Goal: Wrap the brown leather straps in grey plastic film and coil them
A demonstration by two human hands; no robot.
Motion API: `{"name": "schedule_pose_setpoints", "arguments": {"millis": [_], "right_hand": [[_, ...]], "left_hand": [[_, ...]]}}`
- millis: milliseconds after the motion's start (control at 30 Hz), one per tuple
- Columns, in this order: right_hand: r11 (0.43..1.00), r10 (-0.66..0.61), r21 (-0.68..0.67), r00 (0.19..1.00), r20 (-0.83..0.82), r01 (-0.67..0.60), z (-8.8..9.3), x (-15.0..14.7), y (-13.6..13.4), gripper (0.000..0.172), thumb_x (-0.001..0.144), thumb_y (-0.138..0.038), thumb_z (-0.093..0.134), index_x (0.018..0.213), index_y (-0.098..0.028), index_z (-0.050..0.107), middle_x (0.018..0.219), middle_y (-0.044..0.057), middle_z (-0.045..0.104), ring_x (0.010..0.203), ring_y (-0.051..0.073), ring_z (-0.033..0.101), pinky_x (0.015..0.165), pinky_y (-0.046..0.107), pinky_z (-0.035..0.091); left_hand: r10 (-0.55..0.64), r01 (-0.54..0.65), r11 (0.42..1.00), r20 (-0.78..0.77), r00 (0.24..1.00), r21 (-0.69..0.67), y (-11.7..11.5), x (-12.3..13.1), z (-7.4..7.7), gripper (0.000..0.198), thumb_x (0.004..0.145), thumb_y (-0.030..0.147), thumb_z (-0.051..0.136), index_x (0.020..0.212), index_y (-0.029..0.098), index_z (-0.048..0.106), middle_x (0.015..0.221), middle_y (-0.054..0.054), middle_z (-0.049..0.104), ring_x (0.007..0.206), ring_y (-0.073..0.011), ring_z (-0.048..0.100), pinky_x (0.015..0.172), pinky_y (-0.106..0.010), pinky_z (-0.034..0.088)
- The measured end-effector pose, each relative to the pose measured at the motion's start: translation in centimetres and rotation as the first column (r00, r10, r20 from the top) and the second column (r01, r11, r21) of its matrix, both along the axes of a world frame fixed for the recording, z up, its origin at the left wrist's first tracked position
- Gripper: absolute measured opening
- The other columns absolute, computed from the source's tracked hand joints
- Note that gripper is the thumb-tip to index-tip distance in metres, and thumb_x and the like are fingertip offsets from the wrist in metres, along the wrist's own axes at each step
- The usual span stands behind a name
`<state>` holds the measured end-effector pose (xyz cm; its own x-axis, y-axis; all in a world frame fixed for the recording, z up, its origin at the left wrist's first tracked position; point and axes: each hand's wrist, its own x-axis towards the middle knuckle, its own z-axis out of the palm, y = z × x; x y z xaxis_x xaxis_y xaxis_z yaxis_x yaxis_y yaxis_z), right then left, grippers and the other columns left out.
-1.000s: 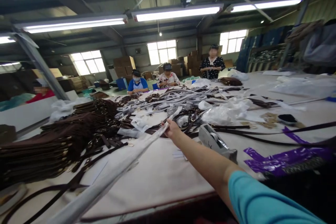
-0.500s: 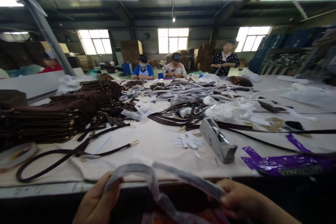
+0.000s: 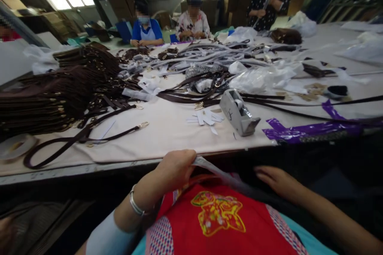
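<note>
My left hand [image 3: 177, 167] is closed in front of the table edge, with a silver bracelet on its wrist. It grips a long strap in pale grey wrapping [image 3: 214, 167]. From that hand the strap runs right and down across my red apron [image 3: 185, 221], its far part blurred. My right hand [image 3: 277, 181] is to the right, below the table edge, with fingers stretched toward the left. The strap passes close below it, apart from the visible fingertips. Nearest on the table are a grey tape dispenser [image 3: 239, 115] and several white paper slips [image 3: 206, 117].
Brown pouches [image 3: 32, 105] are stacked at left beside a tape roll [image 3: 16, 146] and a looped brown strap [image 3: 64, 139]. Grey-wrapped straps [image 3: 206, 53] and clear plastic bags [image 3: 266, 77] lie farther back. Purple tape [image 3: 308, 129] borders the right edge. Several co-workers are behind the table.
The view has tilted down, bringing the red apron into sight. My left hand has moved right with the strap; my right hand has let go of its part, fingers now stretched out.
</note>
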<state>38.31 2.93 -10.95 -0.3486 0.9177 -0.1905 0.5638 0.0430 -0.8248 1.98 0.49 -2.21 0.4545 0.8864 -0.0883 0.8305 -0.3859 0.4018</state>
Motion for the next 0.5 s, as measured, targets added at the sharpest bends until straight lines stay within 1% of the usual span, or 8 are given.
{"name": "schedule_pose_setpoints", "arguments": {"millis": [33,100,133,167,233,333,433,500], "right_hand": [[0.998,0.053,0.028,0.998,-0.032,-0.052,0.5,-2.2,0.4,0.030,0.088,-0.046,0.062,0.104,-0.022,0.072,0.109,0.011,0.071,0.101,0.029,0.065,0.093,0.043,0.051],[0.972,0.234,0.062,0.959,-0.158,-0.226,1.9,-7.4,1.4,0.036,0.093,-0.044,0.053,0.116,-0.021,0.068,0.119,0.010,0.068,0.107,0.027,0.063,0.098,0.042,0.047],[0.929,0.369,0.049,0.901,-0.227,-0.368,2.6,-9.9,1.8,0.035,0.093,-0.042,0.053,0.116,-0.020,0.068,0.116,0.008,0.069,0.105,0.025,0.063,0.097,0.040,0.047],[0.882,0.457,0.026,0.843,-0.284,-0.470,3.1,-12.1,2.0,0.033,0.092,-0.041,0.054,0.110,-0.018,0.069,0.107,0.007,0.071,0.097,0.023,0.064,0.091,0.036,0.049],[0.841,0.472,-0.087,0.803,-0.364,-0.534,3.6,-15.0,2.2,0.029,0.088,-0.040,0.058,0.094,-0.015,0.070,0.083,0.003,0.070,0.074,0.018,0.062,0.070,0.028,0.050],[0.854,0.379,-0.196,0.835,-0.399,-0.481,2.9,-15.4,2.1,0.024,0.083,-0.036,0.064,0.086,-0.013,0.069,0.069,-0.001,0.064,0.061,0.012,0.053,0.058,0.023,0.042],[0.886,0.309,-0.204,0.858,-0.410,-0.416,1.6,-13.8,2.4,0.024,0.080,-0.036,0.067,0.086,-0.013,0.070,0.069,-0.001,0.063,0.060,0.011,0.052,0.058,0.022,0.040],[0.899,0.277,-0.204,0.865,-0.418,-0.387,1.1,-13.0,2.4,0.025,0.080,-0.037,0.068,0.087,-0.013,0.070,0.067,-0.002,0.062,0.058,0.011,0.051,0.056,0.021,0.039]], "left_hand": [[-0.039,0.039,0.999,-0.042,0.998,-0.001,0.0,1.0,-0.5,0.011,0.090,0.021,0.049,0.087,0.018,0.059,0.082,-0.008,0.069,0.071,-0.0211,0.062,0.061,-0.029,0.041],[-0.055,0.055,0.998,-0.081,0.995,0.002,-0.1,2.5,-1.1,0.011,0.089,0.020,0.049,0.089,0.017,0.060,0.084,-0.010,0.070,0.071,-0.0221,0.062,0.060,-0.029,0.040],[-0.033,0.033,0.999,-0.078,0.996,0.005,-0.3,2.8,-1.2,0.012,0.089,0.021,0.050,0.088,0.016,0.061,0.084,-0.010,0.070,0.070,-0.0222,0.062,0.060,-0.030,0.040],[-0.002,0.002,1.000,-0.062,0.998,-0.001,-0.5,2.8,-1.2,0.012,0.089,0.022,0.051,0.088,0.016,0.061,0.083,-0.010,0.069,0.070,-0.0219,0.061,0.061,-0.030,0.040],[0.053,-0.052,0.997,0.013,0.999,-0.049,-1.0,1.8,-0.9,0.013,0.089,0.026,0.054,0.089,0.016,0.062,0.082,-0.009,0.068,0.070,-0.0204,0.060,0.062,-0.029,0.041],[0.123,-0.097,0.980,0.147,0.981,-0.177,-1.9,-1.5,-0.3,0.015,0.088,0.030,0.059,0.093,0.017,0.065,0.086,-0.005,0.069,0.074,-0.0181,0.060,0.068,-0.027,0.044],[0.255,-0.181,0.941,0.252,0.933,-0.285,-2.9,-4.7,-0.1,0.018,0.089,0.030,0.058,0.098,0.019,0.068,0.090,-0.005,0.071,0.081,-0.0181,0.062,0.074,-0.027,0.046],[0.361,-0.233,0.900,0.331,0.872,-0.368,-3.3,-5.8,-0.2,0.022,0.091,0.033,0.056,0.100,0.018,0.070,0.087,-0.005,0.070,0.078,-0.0170,0.061,0.071,-0.025,0.047]]}}
